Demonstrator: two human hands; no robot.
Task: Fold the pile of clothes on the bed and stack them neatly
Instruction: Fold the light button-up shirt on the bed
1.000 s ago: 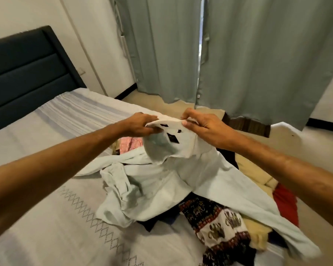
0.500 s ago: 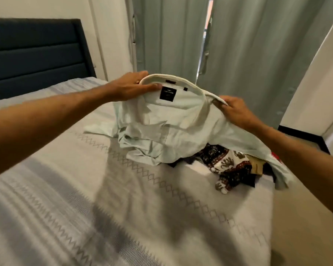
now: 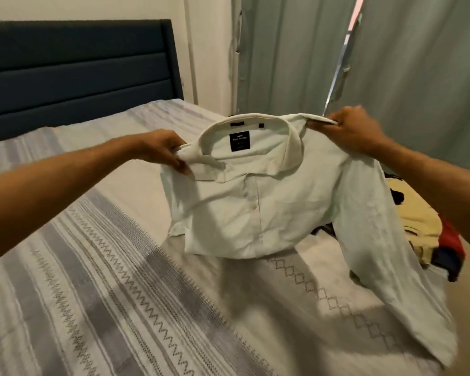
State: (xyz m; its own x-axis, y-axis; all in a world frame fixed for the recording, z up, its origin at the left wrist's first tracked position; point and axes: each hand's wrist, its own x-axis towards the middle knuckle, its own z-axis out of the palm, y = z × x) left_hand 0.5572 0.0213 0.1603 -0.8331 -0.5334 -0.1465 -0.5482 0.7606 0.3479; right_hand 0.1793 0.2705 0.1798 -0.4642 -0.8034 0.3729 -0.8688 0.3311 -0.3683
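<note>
A pale mint collared shirt with a dark neck label hangs spread between my hands above the bed, its front facing me. My left hand pinches the left shoulder beside the collar. My right hand grips the right shoulder, slightly higher. The shirt's lower part bunches on the bedspread, and one long sleeve trails down to the right. Behind that sleeve lies the pile of clothes, showing cream, red and dark pieces, mostly hidden by the shirt.
The bed has a grey and white patterned cover. A dark padded headboard stands at the back left. Grey-green curtains hang behind the bed, and its right edge runs near the pile.
My hands have moved apart from the collar out to the two shoulders, lifting the shirt off the pile and spreading it flat. The view has swung left toward the headboard.
</note>
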